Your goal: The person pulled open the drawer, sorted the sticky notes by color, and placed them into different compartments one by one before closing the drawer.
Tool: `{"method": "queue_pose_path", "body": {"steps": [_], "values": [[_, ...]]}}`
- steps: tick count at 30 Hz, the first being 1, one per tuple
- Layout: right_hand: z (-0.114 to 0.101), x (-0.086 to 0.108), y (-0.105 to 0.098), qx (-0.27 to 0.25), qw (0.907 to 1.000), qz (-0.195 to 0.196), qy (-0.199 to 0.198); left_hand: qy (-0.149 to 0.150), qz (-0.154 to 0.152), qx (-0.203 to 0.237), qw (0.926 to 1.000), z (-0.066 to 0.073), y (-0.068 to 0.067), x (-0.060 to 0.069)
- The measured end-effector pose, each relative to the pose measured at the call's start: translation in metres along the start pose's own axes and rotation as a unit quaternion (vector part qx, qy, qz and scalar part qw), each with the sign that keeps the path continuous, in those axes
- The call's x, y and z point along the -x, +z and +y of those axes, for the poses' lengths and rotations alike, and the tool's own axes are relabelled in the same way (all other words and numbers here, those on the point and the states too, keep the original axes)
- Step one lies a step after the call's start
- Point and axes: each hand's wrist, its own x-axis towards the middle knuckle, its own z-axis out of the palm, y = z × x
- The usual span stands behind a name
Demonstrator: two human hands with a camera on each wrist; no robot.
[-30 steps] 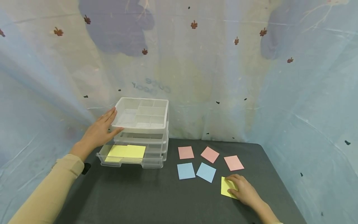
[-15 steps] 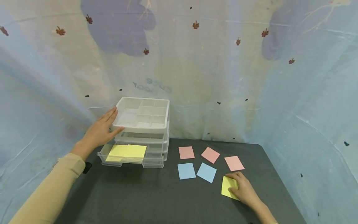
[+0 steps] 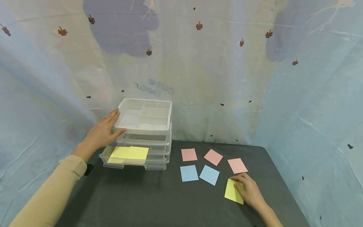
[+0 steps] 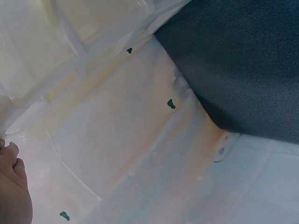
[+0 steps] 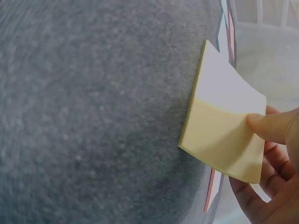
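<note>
At the near right of a dark table (image 3: 170,201), a person's right hand (image 3: 250,192) pinches a yellow note pad (image 3: 233,191), thumb on its face, fingers behind; I cannot tell whether its lower edge touches the tabletop. Just beyond it lie 3 pink pads (image 3: 188,154) and 2 blue pads (image 3: 189,173). Well to the left, the left hand (image 3: 100,134), fingers straight and thumb spread apart, rests against a clear drawer unit (image 3: 145,131), whose pulled-out bottom drawer (image 3: 155,165) holds yellow notes (image 3: 127,153).
</note>
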Motion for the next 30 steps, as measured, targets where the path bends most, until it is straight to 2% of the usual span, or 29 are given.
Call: {"method": "queue_pose_path", "body": {"steps": [9, 17, 24, 30], "values": [[-0.007, 0.0, -0.008, -0.033, 0.9994, 0.003, -0.007, -0.003, -0.002, -0.003, 1.0, -0.001, 0.001, -0.001], [-0.015, -0.002, -0.014, -0.055, 0.9979, 0.015, -0.031, 0.0, 0.003, 0.002, 1.0, -0.002, 0.002, -0.001], [-0.023, -0.01, -0.02, -0.071, 0.9921, 0.058, -0.085, 0.007, 0.012, 0.007, 0.9999, -0.003, 0.004, 0.0], [-0.036, -0.022, -0.026, -0.097, 0.9844, 0.093, -0.113, 0.005, 0.011, 0.008, 0.9999, -0.003, 0.003, -0.001]]}}
